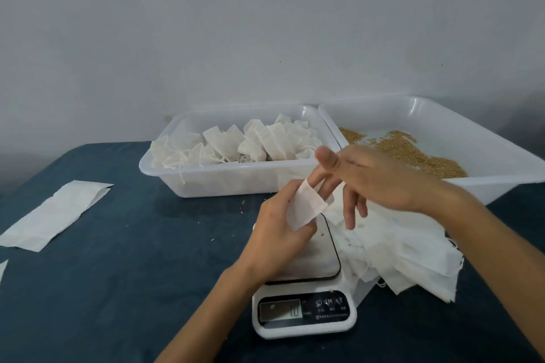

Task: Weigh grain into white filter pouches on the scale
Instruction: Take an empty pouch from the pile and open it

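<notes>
A small white filter pouch (306,205) is held above the white scale (306,312). My left hand (280,233) grips the pouch from the left. My right hand (365,180) has straight fingers, and one or two of them are pushed into the pouch's mouth. The scale's display shows a number. A heap of empty white pouches (407,253) lies just right of the scale. Brown grain (413,150) is spread in the right-hand clear tray (501,156).
A second clear tray (224,180) at the back centre holds several filled, tied pouches (250,141). A flat white paper wrapper (56,215) lies at the left on the dark blue cloth (132,274). A grey wall stands behind the trays.
</notes>
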### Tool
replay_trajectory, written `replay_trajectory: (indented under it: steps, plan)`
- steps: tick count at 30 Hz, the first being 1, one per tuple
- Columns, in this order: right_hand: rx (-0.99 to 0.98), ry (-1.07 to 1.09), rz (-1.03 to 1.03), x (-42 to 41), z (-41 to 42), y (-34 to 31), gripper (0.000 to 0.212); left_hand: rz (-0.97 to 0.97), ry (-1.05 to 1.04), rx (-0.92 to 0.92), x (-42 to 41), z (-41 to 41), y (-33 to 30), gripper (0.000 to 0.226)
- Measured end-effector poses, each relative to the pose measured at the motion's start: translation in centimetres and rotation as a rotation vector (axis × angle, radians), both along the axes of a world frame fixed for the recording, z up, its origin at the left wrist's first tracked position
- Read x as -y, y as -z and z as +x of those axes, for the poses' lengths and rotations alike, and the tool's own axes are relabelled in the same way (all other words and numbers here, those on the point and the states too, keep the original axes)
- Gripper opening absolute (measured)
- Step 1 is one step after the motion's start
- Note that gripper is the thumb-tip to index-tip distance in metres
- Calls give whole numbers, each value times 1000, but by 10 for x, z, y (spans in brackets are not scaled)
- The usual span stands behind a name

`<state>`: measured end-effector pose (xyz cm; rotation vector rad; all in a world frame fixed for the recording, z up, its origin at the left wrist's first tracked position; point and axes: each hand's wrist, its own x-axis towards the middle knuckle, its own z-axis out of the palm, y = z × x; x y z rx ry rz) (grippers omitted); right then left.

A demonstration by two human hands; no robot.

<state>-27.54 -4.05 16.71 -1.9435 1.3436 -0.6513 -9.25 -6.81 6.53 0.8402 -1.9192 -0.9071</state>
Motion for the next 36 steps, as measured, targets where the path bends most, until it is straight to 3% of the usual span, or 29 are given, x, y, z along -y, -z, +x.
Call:
replay_trajectory:
  steps: [3,6,9,11,13,19,26,32,36]
  plan:
    - [-19,-1,-60,2,-12,-24,80,137,68,-87,0,-1,1,37]
    - [0,246,-189,23,-58,-26,59,230,93,-209,2,-1,3,26]
    - [-383,492,-162,58,-131,-2,27,280,76,-293,5,-2,6,21]
    - [-744,538,81,74,-166,24,40,316,61,-342,5,-4,5,29]
    - [-887,532,232,81,-186,47,55,348,37,-368,6,-4,3,36]
    - [-914,528,191,90,-195,61,32,367,31,-377,8,-3,6,34]
    - [-1019,572,33,82,-215,18,16,372,22,-392,10,-1,6,33]
    - [-1220,535,120,62,-212,-37,28,373,44,-391,9,-2,5,31]
    - [-1177,399,301,59,-190,-37,33,381,30,-384,10,-2,7,31]
